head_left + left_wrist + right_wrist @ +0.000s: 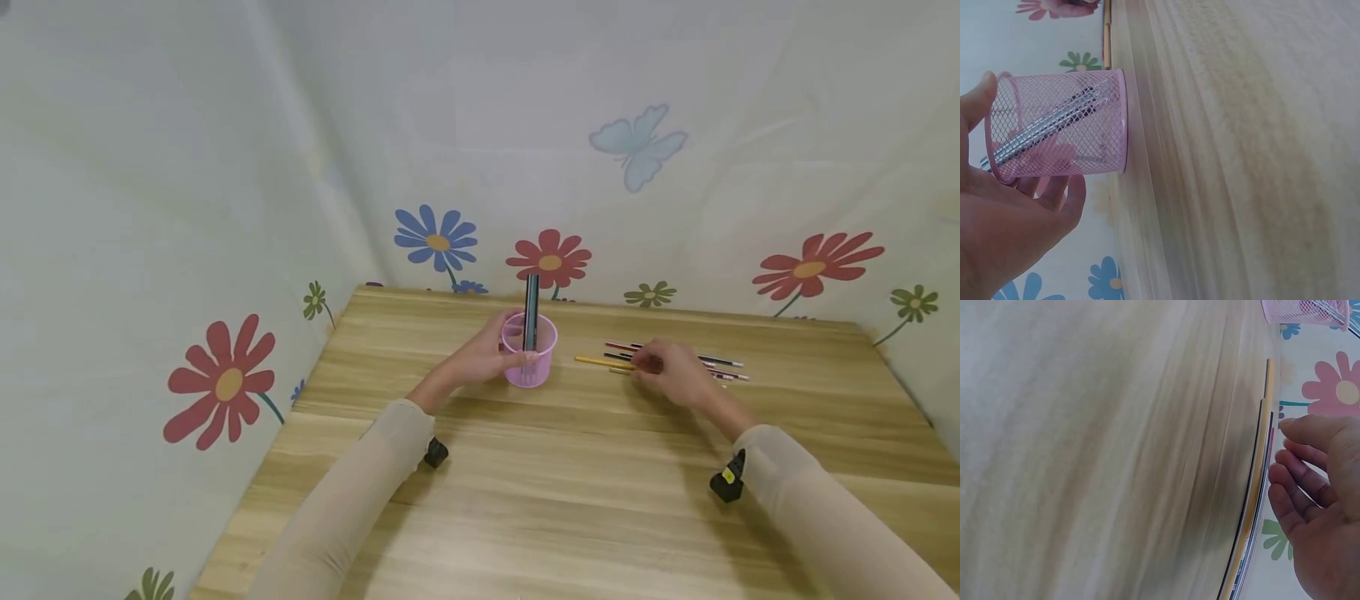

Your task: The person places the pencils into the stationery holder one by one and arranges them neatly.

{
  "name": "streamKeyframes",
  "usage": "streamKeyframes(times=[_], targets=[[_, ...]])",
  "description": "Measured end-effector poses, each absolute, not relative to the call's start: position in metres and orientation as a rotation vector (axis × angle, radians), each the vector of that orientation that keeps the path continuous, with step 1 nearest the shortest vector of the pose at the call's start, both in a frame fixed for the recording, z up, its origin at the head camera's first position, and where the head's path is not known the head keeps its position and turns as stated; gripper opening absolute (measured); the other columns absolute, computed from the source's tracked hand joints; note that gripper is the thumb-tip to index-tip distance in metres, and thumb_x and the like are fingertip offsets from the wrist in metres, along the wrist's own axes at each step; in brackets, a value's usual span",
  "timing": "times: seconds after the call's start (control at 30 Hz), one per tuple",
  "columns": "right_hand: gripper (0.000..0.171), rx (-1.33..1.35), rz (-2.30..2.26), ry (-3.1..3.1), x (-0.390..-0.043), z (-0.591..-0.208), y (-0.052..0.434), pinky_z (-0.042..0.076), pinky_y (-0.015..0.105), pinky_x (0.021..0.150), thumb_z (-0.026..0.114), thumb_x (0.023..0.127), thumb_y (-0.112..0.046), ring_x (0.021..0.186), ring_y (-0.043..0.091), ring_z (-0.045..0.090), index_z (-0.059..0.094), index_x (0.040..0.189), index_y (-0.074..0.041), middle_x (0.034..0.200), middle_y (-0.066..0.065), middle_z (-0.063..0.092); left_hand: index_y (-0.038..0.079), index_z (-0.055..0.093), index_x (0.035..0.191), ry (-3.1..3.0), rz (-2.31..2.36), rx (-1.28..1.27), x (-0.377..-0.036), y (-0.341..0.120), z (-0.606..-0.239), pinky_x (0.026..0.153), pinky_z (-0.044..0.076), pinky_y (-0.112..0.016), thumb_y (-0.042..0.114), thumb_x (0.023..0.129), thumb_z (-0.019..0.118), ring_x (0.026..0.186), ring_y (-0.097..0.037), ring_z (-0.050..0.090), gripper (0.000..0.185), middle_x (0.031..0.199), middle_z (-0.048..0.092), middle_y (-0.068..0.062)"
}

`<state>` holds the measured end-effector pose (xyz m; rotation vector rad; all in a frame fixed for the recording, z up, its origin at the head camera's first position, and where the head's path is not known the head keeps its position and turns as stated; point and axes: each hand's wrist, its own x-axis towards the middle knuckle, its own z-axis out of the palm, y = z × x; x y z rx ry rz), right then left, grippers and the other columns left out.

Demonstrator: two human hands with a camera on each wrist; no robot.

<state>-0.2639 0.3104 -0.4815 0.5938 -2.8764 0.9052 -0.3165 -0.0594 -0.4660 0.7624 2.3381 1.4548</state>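
Note:
A pink mesh pen cup (542, 367) stands upright on the wooden table, with a few dark and silvery pencils (532, 304) leaning in it. My left hand (483, 350) grips the cup near its rim, thumb on one side and fingers round the other. To the right lies a loose bunch of several pencils (723, 362), dark, red and white-ended, among them a yellow pencil (592, 361) reaching out leftward. Over this bunch is my right hand (670, 372), its fingers loosely bent. In the right wrist view the thumb and fingers stand apart beside the pencils, nothing between them.
The wooden table (540, 492) runs back to a pale wall cloth (495, 158) printed with flowers and a butterfly. Another cloth side hangs along the left table edge. Small black cameras (727, 483) are strapped at both wrists.

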Motion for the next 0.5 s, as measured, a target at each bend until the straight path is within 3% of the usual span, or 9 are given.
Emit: streamKeyframes(times=[0.5], targets=[[0.009, 0.622, 0.929, -2.887, -0.2666, -0.4893, 0.3030, 0.056, 0.035, 0.075, 0.080, 0.093, -0.003, 0.087, 0.022, 0.066, 0.076, 0.101, -0.002, 0.098, 0.009, 0.069, 0.013, 0.029, 0.163, 2.358, 1.447, 0.761, -0.3152, -0.0600, -0.4651, 0.117, 0.044, -0.048, 0.036, 0.095, 0.081, 0.147, -0.030, 0.045, 0.088, 0.161, 0.041, -0.014]])
